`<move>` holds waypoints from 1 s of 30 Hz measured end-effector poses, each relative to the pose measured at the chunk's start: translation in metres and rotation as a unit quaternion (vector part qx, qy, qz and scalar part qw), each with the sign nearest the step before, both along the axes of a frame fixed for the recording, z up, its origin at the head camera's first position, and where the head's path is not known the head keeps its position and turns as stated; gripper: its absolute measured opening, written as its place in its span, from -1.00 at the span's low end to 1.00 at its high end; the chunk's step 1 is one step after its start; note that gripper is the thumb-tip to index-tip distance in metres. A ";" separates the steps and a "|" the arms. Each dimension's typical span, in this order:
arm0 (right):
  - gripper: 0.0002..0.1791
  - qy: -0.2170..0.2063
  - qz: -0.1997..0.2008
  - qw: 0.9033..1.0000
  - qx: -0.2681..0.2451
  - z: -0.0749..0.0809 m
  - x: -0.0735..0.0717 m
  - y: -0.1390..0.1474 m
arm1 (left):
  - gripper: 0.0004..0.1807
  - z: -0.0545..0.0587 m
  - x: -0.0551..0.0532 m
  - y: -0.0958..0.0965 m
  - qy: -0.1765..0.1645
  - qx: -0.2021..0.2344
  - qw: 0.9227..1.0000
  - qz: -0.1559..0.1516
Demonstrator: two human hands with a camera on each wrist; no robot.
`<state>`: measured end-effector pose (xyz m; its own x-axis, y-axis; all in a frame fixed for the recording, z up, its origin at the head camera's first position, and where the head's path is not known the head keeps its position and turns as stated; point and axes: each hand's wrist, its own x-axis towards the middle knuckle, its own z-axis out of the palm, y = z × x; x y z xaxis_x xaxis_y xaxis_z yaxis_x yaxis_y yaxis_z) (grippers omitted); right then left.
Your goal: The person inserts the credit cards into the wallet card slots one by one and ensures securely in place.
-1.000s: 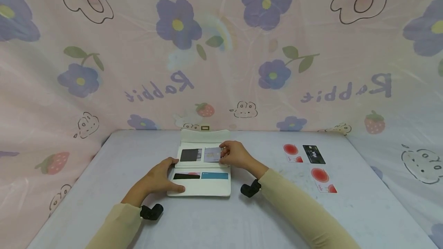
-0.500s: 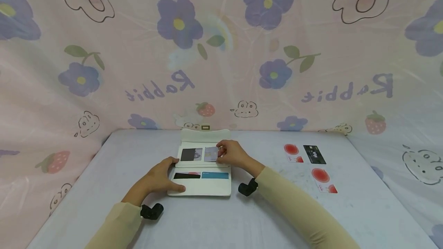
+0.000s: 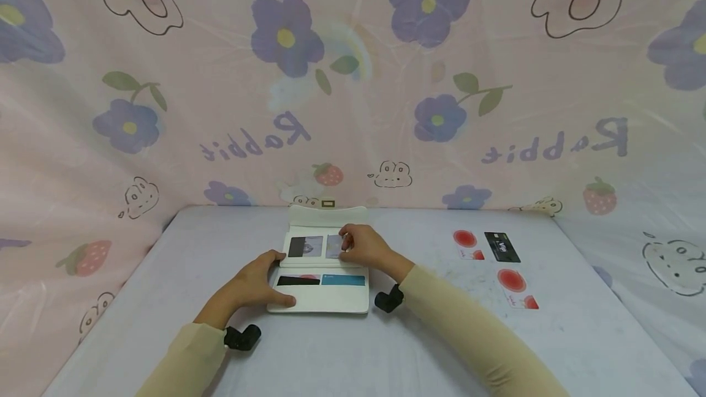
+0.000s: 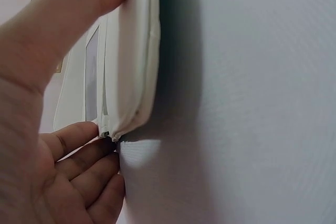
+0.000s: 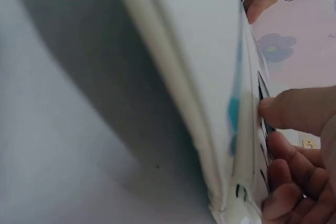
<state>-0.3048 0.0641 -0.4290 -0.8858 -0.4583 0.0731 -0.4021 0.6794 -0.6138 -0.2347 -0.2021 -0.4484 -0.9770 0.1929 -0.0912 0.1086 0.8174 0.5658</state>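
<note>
A white wallet [image 3: 353, 305] lies unfolded on the table. Its upper panel has two windows, its lower panel two card slots. My left hand [image 3: 250, 280] holds the left side, thumb on the lower panel and fingers at the left edge near the fold. My right hand [image 3: 369, 247] bends over the upper panel's right window, fingertips at a pale grey card [image 3: 333, 247] whose right part they hide. Dark and grey areas share the left window [image 3: 305, 247]. In the right wrist view, the thumb [image 5: 299, 109] touches the upper panel, with the other fingers curled below.
To the right lie two red-and-white cards, one farther back [image 3: 465, 238] and one nearer [image 3: 513, 282], beside a black VIP card [image 3: 502, 247]. A blue card [image 3: 343, 280] and a black-and-pink card [image 3: 298, 280] show in the lower slots. A printed curtain [image 3: 358, 109] hangs behind the table.
My right hand has slid left across the right window. In the left window the grey area has widened leftward and the dark area has narrowed. My left hand stays in place.
</note>
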 end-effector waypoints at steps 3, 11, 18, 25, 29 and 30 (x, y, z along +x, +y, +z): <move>-0.52 0.013 -0.001 1.000 0.019 -0.001 0.000 -0.001 | 0.20 0.000 -0.001 0.001 0.001 -0.001 1.000 0.000; -0.54 0.028 0.001 0.998 0.049 -0.001 -0.001 -0.006 | 0.20 -0.001 -0.002 0.002 0.000 -0.002 1.000 0.001; -0.51 0.031 0.002 0.998 0.060 -0.001 -0.001 -0.009 | 0.21 -0.001 -0.003 0.002 -0.001 -0.002 1.000 0.000; -0.49 0.022 0.004 0.998 0.056 0.000 0.001 -0.014 | 0.19 0.002 -0.001 0.001 -0.003 0.003 1.000 -0.001; -0.51 0.030 0.006 0.997 0.067 -0.001 0.000 -0.017 | 0.18 0.003 0.000 0.000 -0.004 0.000 1.000 -0.003; -0.51 0.029 0.007 0.997 0.067 -0.002 0.000 -0.017 | 0.17 0.003 0.001 0.000 -0.005 0.000 1.000 -0.003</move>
<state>-0.3048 0.0471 -0.4305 -0.8749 -0.4803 0.0617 -0.4452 0.7476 -0.4929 -0.2342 -0.2020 -0.4453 -0.9749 0.1984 -0.1014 0.1073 0.8169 0.5666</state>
